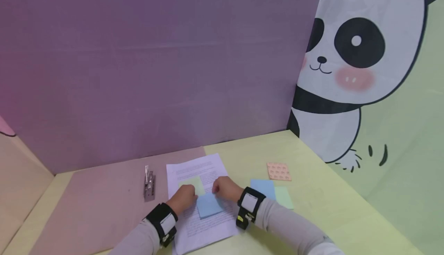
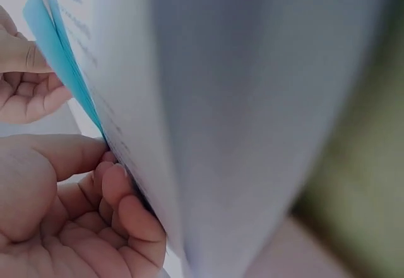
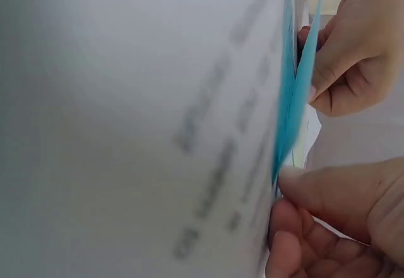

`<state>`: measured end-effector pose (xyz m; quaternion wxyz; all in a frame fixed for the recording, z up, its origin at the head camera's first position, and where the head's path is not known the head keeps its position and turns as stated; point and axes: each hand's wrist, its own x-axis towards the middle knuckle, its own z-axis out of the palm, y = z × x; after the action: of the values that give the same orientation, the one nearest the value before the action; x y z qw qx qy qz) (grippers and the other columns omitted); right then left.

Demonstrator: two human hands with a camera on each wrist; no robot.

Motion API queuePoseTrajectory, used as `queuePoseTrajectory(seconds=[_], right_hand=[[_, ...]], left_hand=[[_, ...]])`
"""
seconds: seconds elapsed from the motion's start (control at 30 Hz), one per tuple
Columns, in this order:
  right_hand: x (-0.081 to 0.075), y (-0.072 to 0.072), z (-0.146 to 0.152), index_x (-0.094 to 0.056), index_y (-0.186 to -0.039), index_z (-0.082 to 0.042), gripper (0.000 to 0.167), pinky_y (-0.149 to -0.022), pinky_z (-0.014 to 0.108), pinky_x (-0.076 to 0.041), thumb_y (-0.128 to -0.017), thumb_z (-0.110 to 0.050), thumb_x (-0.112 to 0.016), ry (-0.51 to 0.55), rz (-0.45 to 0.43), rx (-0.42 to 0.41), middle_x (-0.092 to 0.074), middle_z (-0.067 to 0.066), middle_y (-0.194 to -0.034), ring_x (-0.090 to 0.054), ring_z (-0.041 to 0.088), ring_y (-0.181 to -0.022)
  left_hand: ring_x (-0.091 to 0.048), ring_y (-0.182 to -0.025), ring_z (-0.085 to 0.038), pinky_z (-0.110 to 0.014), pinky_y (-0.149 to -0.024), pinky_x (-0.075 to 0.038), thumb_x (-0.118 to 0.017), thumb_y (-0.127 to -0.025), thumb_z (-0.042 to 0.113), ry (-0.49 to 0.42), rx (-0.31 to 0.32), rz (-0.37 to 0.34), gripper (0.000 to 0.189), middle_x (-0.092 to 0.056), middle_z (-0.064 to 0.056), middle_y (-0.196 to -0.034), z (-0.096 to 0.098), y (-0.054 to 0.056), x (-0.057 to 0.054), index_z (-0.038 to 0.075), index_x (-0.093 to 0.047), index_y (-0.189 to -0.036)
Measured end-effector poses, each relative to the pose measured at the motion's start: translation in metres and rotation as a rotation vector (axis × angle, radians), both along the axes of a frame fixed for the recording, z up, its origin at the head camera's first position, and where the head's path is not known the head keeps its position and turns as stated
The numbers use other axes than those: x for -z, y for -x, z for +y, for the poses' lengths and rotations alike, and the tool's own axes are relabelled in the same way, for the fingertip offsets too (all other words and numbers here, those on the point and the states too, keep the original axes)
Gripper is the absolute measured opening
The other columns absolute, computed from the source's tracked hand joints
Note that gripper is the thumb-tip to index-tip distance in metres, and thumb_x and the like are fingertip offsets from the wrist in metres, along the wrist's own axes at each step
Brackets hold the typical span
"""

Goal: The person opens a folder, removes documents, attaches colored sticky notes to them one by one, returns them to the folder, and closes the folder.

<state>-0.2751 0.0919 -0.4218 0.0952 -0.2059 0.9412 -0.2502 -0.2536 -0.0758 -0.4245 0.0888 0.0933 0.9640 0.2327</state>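
A blue sticky note (image 1: 209, 205) lies over a printed sheet (image 1: 201, 232), its near edge standing off the paper. At the note's upper left corner, my left hand (image 1: 183, 199) pinches the edge with curled fingers and thumb. My right hand (image 1: 227, 188) holds the opposite upper corner; its thumb (image 3: 334, 193) sits against the blue note (image 3: 297, 101) in the right wrist view. Just above, a pale green sticky note (image 1: 197, 185) lies on the sheet, partly behind the left hand. Exact fingertip contact is partly hidden.
Right of the sheet lie a blue pad (image 1: 262, 188), a pale green pad (image 1: 283, 197) and a patterned orange pad (image 1: 279, 171). A metal stapler (image 1: 149, 185) lies left of the sheet on a pink mat (image 1: 104, 205). A purple wall (image 1: 156, 74) rises behind the table.
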Motion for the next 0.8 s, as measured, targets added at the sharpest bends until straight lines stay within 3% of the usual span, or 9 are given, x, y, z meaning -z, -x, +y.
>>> queuePoseTrajectory(seconds=[0.23,0.6,0.8], right_hand=[[-0.001,0.008,-0.003,-0.056,-0.072,-0.011,0.017,-0.063,0.018,-0.040,-0.070,0.001,-0.068,-0.048,-0.004,-0.087,-0.053,-0.005,-0.070,-0.047,0.007,-0.066],[0.000,0.019,-0.014,-0.062,-0.063,-0.012,0.014,-0.057,0.015,-0.038,-0.069,0.000,-0.066,-0.177,-0.048,-0.195,-0.053,-0.008,-0.060,-0.046,0.005,-0.058],[-0.001,0.020,-0.024,-0.064,-0.066,-0.011,0.006,-0.051,0.014,-0.033,-0.068,-0.005,-0.065,-0.297,-0.009,-0.285,-0.050,-0.010,-0.058,-0.042,0.004,-0.054]], left_hand=[[-0.049,-0.065,-0.016,-0.030,-0.065,-0.042,-0.052,-0.086,0.008,0.007,0.056,-0.021,0.011,-0.056,-0.006,-0.071,-0.002,0.004,0.003,-0.001,-0.058,-0.084],[-0.044,-0.056,-0.014,-0.025,-0.056,-0.036,-0.058,-0.079,0.008,0.018,0.129,0.013,0.013,-0.049,-0.002,-0.060,-0.002,0.002,0.000,0.006,-0.052,-0.068],[-0.044,-0.057,-0.014,-0.025,-0.054,-0.035,-0.062,-0.077,0.010,-0.012,0.135,-0.013,0.011,-0.049,-0.001,-0.061,-0.003,0.003,0.001,0.007,-0.053,-0.071]])
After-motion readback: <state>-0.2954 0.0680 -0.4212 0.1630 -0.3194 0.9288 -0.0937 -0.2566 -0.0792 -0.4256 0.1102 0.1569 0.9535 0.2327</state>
